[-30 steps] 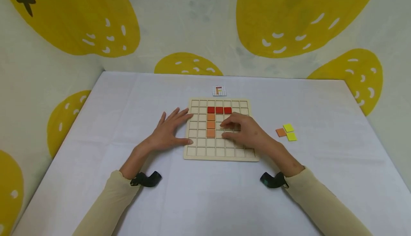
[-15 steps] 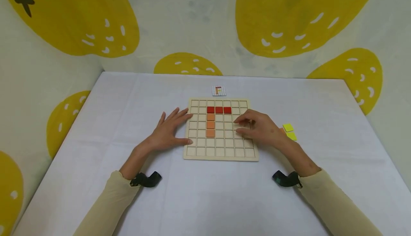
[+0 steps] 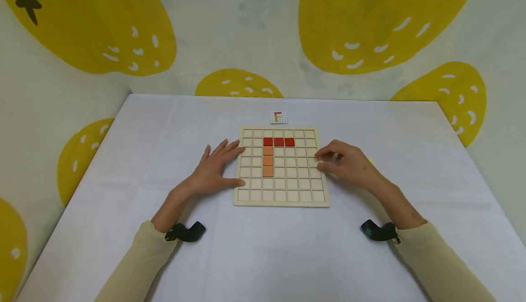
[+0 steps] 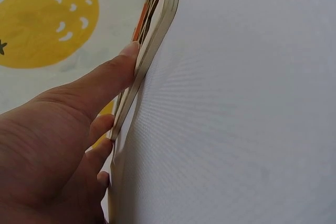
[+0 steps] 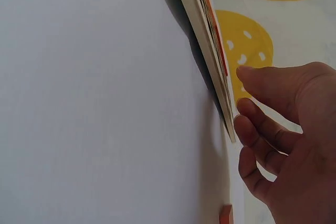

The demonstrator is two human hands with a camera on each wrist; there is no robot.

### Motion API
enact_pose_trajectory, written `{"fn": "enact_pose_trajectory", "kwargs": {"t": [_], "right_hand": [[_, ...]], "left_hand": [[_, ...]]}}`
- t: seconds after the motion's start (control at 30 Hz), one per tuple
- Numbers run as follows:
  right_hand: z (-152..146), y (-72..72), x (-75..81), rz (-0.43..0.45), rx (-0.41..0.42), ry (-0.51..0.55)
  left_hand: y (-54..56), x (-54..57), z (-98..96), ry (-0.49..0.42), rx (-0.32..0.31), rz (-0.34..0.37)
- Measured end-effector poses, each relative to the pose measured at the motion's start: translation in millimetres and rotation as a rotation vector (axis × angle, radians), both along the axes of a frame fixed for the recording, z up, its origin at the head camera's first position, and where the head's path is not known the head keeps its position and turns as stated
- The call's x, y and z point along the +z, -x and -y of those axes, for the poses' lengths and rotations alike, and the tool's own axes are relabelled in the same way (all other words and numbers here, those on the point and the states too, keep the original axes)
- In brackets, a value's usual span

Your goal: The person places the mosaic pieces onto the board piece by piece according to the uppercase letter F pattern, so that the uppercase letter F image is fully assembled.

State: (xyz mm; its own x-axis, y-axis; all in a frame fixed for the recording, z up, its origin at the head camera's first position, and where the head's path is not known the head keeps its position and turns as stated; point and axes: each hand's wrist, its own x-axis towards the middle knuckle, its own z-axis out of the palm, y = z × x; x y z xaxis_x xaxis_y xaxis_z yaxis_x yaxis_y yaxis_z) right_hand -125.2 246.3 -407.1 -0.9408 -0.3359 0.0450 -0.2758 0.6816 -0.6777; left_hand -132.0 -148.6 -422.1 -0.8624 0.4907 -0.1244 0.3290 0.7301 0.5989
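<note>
In the head view a wooden grid board (image 3: 281, 195) lies on the white table. Three red tiles (image 3: 278, 142) form a row on it, and three orange tiles (image 3: 268, 161) run down from the leftmost red one. My left hand (image 3: 213, 168) rests at the board's left edge, fingers spread and thumb on the rim. My right hand (image 3: 347, 162) hovers at the right edge, thumb and fingertips apart with nothing between them. Behind it, a sliver of a yellow tile (image 3: 370, 160) shows. The right wrist view catches part of a loose orange tile (image 5: 226, 214) low down.
A small pattern card (image 3: 279, 117) with a coloured grid lies beyond the board's far edge. The white tablecloth (image 3: 263, 256) spreads around the board. A wall with yellow shapes (image 3: 239, 82) stands behind the table.
My right hand has moved from over the middle of the board rightward to its right edge, now covering most of the loose tiles there. My left hand stays in place.
</note>
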Motion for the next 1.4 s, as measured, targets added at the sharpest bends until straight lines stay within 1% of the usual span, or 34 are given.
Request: {"fn": "enact_pose_trajectory", "kwargs": {"t": [0.4,0.63,0.9,1.07,1.3,1.4], "right_hand": [[-23.6,-3.0,-0.1,-0.035,-0.039,-0.030],[-34.8,-2.4,-1.8,-0.064,-0.033,-0.050],[-46.2,-4.0,-4.3,-0.056,-0.053,-0.075],[-51.1,-6.7,-3.4,-0.064,-0.064,-0.073],[-60.5,-7.7,-1.6,-0.035,-0.086,-0.095],[-63.8,-7.7,-0.6,-0.038,-0.085,-0.094]], "left_hand": [[-0.6,0.3,0.8,-0.012,0.002,0.002],[-0.1,-1.1,1.4,-0.008,-0.001,-0.001],[0.7,-1.8,1.4,-0.007,0.000,-0.002],[-0.4,-1.2,1.0,-0.010,0.002,0.003],[-0.9,-1.6,1.8,-0.009,0.004,0.001],[-0.1,-1.9,1.3,-0.005,0.004,-0.003]]}}
